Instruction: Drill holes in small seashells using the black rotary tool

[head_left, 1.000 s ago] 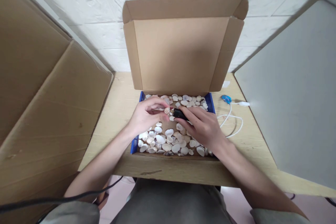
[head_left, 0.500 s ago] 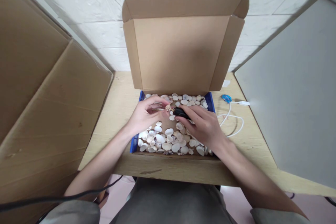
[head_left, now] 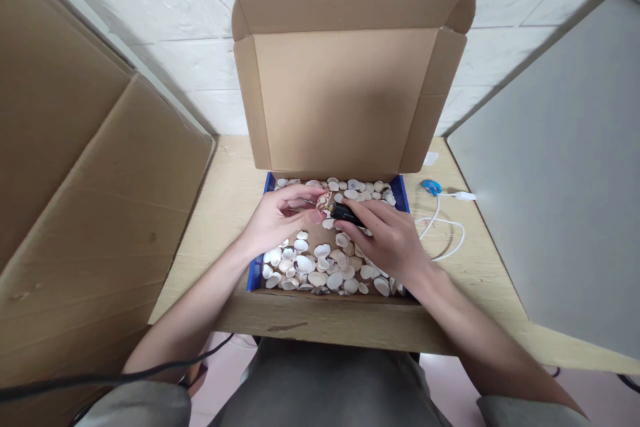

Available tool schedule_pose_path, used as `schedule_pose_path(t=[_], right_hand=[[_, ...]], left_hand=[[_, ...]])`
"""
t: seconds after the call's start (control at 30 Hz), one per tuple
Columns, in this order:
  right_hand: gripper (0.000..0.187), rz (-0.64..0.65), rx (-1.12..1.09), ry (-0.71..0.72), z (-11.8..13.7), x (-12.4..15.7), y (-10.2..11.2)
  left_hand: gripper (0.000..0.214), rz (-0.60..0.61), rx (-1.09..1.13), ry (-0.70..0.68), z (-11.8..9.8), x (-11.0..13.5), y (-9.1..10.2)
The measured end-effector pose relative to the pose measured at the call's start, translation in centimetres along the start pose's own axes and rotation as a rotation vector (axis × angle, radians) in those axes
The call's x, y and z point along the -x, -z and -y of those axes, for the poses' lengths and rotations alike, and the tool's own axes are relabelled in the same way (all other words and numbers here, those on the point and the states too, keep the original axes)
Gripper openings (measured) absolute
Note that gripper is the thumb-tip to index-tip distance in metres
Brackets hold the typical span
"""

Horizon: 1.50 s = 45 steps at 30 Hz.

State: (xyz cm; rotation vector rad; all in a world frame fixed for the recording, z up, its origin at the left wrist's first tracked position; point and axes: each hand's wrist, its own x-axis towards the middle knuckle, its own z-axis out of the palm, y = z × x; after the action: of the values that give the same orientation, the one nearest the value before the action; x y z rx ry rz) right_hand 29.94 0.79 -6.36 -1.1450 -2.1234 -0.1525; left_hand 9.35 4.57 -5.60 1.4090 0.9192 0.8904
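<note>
Ok, L hand (head_left: 271,219) w/ shell (head_left: 324,201) (mottled)

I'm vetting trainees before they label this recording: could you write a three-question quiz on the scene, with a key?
1. Which hand holds the black tool?
2. True or false: the cardboard lid lies shut over the loose shells.
3. What is the left hand holding? A) patterned shell B) white cable C) blue lump

Key: 1. The right hand. 2. False: the cardboard lid stands open behind the loose shells. 3. A.
</note>
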Motion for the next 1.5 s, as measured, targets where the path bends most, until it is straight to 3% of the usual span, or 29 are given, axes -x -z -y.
schedule_pose_path(t=[0.3, 0.53, 0.87, 1.17, 1.5], right_hand=[[0.025, -0.015, 0.009, -0.010, -0.12, 0.20, -0.11], [0.025, -0.024, 0.036, -0.028, -0.31, 0.33, -0.02], [0.025, -0.015, 0.016, -0.047, -0.23, 0.34, 0.03], [0.025, -0.018, 0.012, -0.042, -0.19, 0.28, 0.13], [0.024, -0.026, 0.068, -0.019, -0.50, 0.25, 0.34]], left_hand=[[0.035, -0.027, -0.028, 0.029, 0.11, 0.02, 0.10], [0.027, -0.080, 0.039, -0.071, 0.24, -0.26, 0.31], [0.024, -0.050, 0.046, -0.123, 0.80, -0.19, 0.42], [0.029, -0.076, 0.077, -0.031, 0.28, -0.15, 0.33], [0.026, -0.128, 0.052, -0.060, 0.59, -0.25, 0.21]])
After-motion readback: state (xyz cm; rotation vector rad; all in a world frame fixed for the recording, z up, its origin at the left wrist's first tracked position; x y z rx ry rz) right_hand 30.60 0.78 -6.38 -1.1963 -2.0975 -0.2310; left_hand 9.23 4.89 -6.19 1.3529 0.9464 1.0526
